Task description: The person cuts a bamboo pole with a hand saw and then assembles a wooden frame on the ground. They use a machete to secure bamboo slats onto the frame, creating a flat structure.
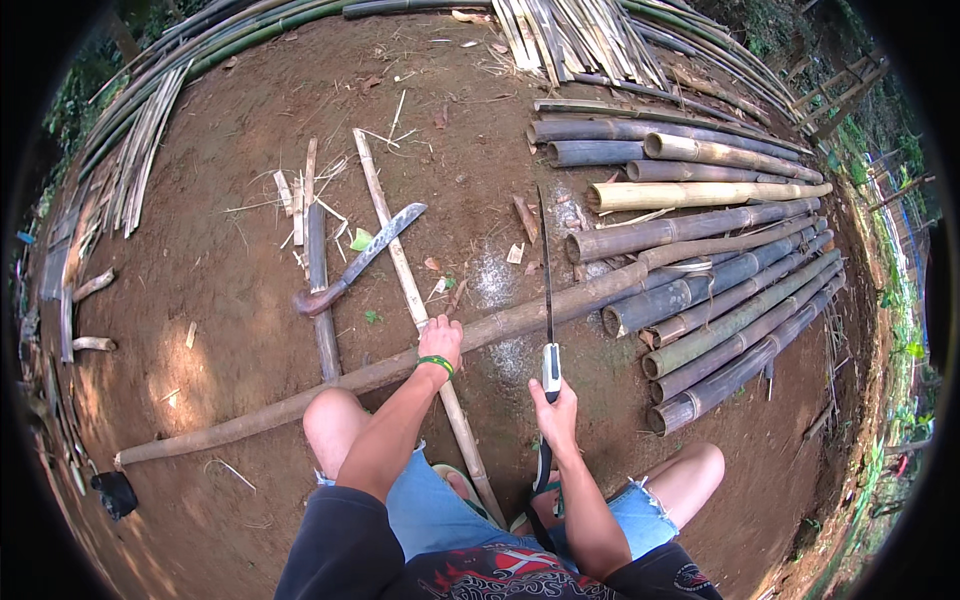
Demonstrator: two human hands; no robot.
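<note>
A long, slightly bent brown pole (pixel 300 402) runs from the lower left ground up to the bamboo pile on the right. My left hand (pixel 441 342), with a green band on its wrist, has its fingers wrapped over this pole. There the pole crosses a thin pale bamboo stick (pixel 395 240) that passes between my feet. My right hand (pixel 556 410) grips the black and white handle of a handsaw (pixel 547 265). Its long dark blade points away from me and crosses the pole to the right of my left hand. Whether the teeth touch the pole I cannot tell.
A machete (pixel 375 250) with a wooden handle lies left across the stick, near a dark split piece (pixel 325 330). Cut bamboo poles (pixel 700 290) lie in rows at right. Split strips (pixel 580 40) are at the back, and pale dust (pixel 490 280) dots the soil.
</note>
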